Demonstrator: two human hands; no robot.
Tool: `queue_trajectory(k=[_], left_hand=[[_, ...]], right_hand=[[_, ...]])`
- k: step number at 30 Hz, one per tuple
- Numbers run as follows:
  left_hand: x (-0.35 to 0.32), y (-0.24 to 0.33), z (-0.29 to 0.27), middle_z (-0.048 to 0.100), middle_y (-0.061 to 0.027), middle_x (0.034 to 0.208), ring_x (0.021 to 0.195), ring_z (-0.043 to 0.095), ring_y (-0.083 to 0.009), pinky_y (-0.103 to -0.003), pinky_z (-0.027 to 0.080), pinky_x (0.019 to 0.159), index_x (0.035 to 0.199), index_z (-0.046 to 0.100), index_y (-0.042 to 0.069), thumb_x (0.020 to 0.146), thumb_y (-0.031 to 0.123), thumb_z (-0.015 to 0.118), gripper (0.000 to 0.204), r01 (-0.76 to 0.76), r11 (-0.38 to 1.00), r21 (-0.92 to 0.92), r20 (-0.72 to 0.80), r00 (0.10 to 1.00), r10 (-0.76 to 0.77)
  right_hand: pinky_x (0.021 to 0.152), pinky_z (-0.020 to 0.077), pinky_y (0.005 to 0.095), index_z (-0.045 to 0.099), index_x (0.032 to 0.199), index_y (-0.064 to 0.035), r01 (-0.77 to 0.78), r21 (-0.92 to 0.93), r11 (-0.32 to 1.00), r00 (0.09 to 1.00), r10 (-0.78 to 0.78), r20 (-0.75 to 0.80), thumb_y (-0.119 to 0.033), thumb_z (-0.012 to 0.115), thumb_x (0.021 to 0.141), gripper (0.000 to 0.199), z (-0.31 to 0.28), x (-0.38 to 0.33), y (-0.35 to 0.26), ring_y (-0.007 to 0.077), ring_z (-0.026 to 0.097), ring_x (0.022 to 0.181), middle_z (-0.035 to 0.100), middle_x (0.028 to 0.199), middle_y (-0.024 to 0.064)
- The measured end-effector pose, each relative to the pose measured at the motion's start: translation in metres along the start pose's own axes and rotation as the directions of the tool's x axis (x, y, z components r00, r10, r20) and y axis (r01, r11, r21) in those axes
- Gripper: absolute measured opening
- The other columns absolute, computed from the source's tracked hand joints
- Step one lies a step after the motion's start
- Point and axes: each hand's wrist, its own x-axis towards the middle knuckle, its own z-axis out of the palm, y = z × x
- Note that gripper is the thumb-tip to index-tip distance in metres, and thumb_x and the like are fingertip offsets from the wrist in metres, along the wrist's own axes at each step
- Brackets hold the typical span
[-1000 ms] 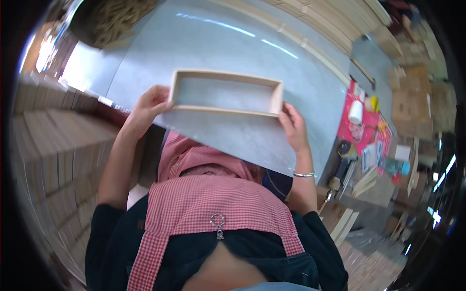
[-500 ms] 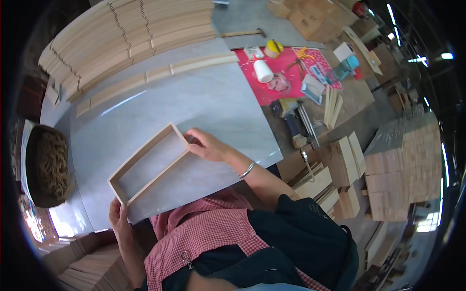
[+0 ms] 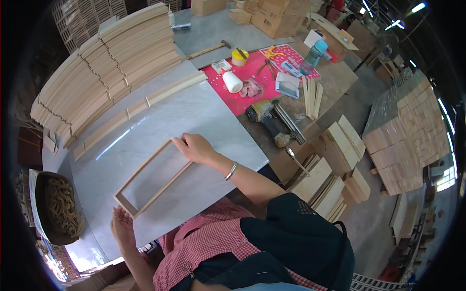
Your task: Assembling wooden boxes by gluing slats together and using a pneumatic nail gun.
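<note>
A long, narrow rectangular wooden frame lies slantwise over the grey table, its middle see-through to the tabletop. My right hand is closed on its far right end, fingers wrapped over the short side and hiding much of it. At the near left end, my left hand is beside the corner with fingers stretched out, holding nothing; whether a fingertip touches the wood I cannot tell.
Stacked wooden strips fill the table's far left, with a row of strips before them. A bin of curled scraps stands left. Right are a nail gun, white bottle, hammer and boards.
My left hand has let go of the frame's near end and its fingers have opened. The right hand has shifted its hold toward the frame's far corner. The view has turned somewhat.
</note>
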Motion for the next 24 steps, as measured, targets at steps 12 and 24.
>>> queue_trajectory(k=[12, 24], left_hand=[[-0.018, -0.022, -0.053, 0.062, -0.0011, 0.082, 0.064, 0.056, -0.0055, -0.014, 0.044, 0.056, 0.112, 0.065, 0.004, 0.098, 0.012, 0.068, 0.015, -0.14, 0.99, -0.021, -0.276, 0.952, 0.129], [-0.045, -0.033, -0.049, 0.057, 0.0004, 0.07, 0.054, 0.045, -0.0048, -0.015, 0.033, 0.048, 0.108, 0.064, 0.004, 0.101, 0.013, 0.063, 0.011, -0.116, 0.987, -0.112, -0.227, 0.97, 0.089]], right_hand=[[0.087, 0.0484, 0.0467, 0.062, 0.119, -0.0064, -0.21, -0.583, 0.785, 0.673, -0.316, -0.669, -0.041, 0.069, 0.087, 0.047, -0.107, 0.152, 0.104, 0.0368, 0.058, 0.104, 0.059, 0.118, 0.0173], [0.085, 0.0516, 0.0496, 0.057, 0.126, -0.0058, -0.384, -0.58, 0.718, 0.831, -0.005, -0.557, -0.043, 0.074, 0.084, 0.058, -0.146, 0.157, 0.141, 0.0362, 0.065, 0.098, 0.065, 0.11, 0.0194]])
